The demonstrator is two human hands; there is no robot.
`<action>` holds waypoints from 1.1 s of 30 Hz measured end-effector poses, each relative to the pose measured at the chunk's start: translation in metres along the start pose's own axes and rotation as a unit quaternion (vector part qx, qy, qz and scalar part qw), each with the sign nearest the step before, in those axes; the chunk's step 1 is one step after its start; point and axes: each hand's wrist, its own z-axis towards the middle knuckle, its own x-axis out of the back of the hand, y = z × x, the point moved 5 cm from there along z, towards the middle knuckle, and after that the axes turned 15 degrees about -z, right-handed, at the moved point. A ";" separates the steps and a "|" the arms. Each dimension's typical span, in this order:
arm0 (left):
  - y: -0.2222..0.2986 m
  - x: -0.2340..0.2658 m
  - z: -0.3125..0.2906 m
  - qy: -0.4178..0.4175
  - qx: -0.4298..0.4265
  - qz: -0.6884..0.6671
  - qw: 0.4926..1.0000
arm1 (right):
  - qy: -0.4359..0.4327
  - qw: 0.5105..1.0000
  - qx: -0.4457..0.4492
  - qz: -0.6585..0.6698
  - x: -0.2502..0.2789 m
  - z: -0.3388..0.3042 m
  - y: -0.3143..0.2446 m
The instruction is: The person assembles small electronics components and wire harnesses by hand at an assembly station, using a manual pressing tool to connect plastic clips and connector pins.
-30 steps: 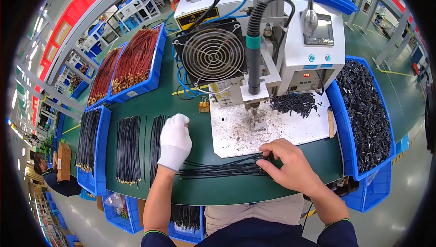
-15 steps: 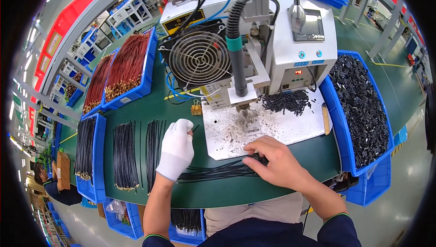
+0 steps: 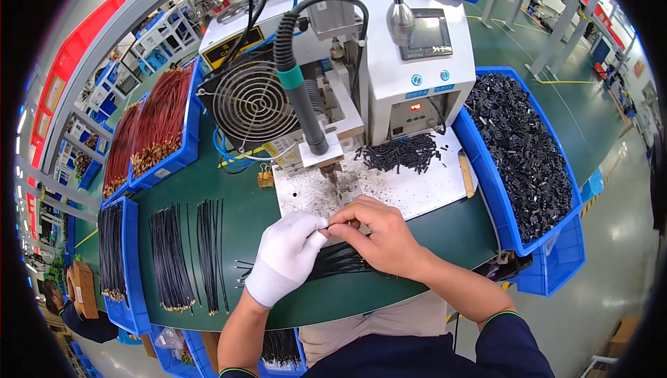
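Green work table [image 3: 243,215], as I view it remotely.
On its surface I see two flat groups of black cables [image 3: 170,256], a single cable [image 3: 194,260] lying between them, a loose bundle [image 3: 335,263] near the front edge, a yellow clip [image 3: 265,176] and a white base plate [image 3: 434,194].

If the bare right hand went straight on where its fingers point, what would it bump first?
Most likely the gloved left hand. The bare right hand points left toward the other's fingertips; they look close or touching, but depth is unclear.
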 end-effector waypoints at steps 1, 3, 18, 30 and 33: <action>0.002 -0.002 0.002 -0.002 -0.002 -0.003 1.000 | 0.001 1.000 -0.002 -0.004 0.002 -0.001 0.001; 0.002 -0.002 0.006 0.029 0.053 -0.092 0.994 | -0.010 0.997 -0.054 0.046 0.005 -0.004 0.007; -0.039 -0.008 0.009 0.058 0.097 -0.126 0.986 | 0.027 0.917 -0.043 -0.395 0.079 0.018 0.080; -0.035 -0.011 0.006 0.033 0.086 -0.155 0.984 | -0.016 0.990 -0.086 -0.108 0.044 0.008 0.043; -0.028 -0.014 0.009 0.017 0.081 -0.164 0.983 | 0.001 0.997 -0.018 -0.072 0.030 -0.001 0.014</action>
